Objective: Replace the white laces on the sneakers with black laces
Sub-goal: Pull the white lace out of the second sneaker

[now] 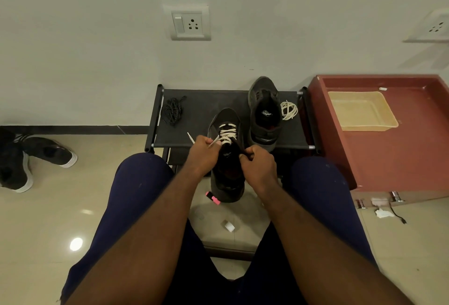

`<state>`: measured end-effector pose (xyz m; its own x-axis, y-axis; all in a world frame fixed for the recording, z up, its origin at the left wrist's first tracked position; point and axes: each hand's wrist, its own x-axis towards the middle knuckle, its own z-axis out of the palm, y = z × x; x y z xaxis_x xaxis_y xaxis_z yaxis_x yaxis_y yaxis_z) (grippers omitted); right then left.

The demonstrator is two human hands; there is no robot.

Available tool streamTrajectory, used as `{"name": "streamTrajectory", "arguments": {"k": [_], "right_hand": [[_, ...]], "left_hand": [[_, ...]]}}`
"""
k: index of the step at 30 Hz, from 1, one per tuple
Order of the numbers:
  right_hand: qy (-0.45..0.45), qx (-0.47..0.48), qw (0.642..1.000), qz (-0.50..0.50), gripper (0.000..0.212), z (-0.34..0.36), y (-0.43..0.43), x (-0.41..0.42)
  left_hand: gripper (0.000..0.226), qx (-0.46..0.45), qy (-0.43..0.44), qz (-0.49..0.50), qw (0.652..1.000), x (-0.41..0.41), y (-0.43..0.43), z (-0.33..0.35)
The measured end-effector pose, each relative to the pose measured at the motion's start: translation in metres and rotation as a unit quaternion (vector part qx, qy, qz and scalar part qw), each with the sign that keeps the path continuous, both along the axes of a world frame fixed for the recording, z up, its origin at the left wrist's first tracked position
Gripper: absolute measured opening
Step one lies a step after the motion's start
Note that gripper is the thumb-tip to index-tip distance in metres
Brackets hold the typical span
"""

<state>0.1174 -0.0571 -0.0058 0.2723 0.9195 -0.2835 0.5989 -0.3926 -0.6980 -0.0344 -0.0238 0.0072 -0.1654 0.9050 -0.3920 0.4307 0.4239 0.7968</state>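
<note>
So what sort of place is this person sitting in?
Probably a room in a home, maybe by the entrance. A low black shoe rack stands against a wall with a socket plate, another pair of shoes lies on the tiled floor, and a reddish cabinet sits beside it.

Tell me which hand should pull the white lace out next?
Probably the left hand. It pinches the loose end of the white lace, right beside the sneaker. The right hand grips the sneaker's side, so it looks busy holding it steady.
</note>
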Motion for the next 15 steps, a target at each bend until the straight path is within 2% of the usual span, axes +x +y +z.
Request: {"name": "streamTrajectory", "arguments": {"k": [3,6,8,10,12,15], "right_hand": [[-0.003,-0.003,1.0,0.001,0.019,0.0,-0.001,-0.001],[-0.003,-0.005,1.0,0.002,0.021,0.001,-0.002,-0.001],[-0.002,-0.008,1.0,0.005,0.021,0.002,-0.002,0.0],[0.0,-0.006,1.0,0.008,0.02,0.002,-0.002,0.001],[-0.001,-0.004,1.0,0.008,0.02,0.003,-0.002,0.001],[-0.004,-0.01,1.0,0.007,0.018,0.005,-0.001,0.001]], "left_hand": [[0.032,0.046,0.111,-0.077,0.99,0.007,-0.006,0.0],[0.021,0.088,0.16,-0.092,0.979,0.01,-0.008,0.004],[0.016,0.152,0.155,-0.104,0.971,0.01,-0.007,0.01],[0.018,0.198,0.113,-0.172,0.958,0.009,-0.007,0.019],[0.039,0.204,0.084,-0.227,0.948,0.011,-0.011,0.026],[0.061,0.183,0.087,-0.147,0.968,0.01,-0.011,0.03]]}}
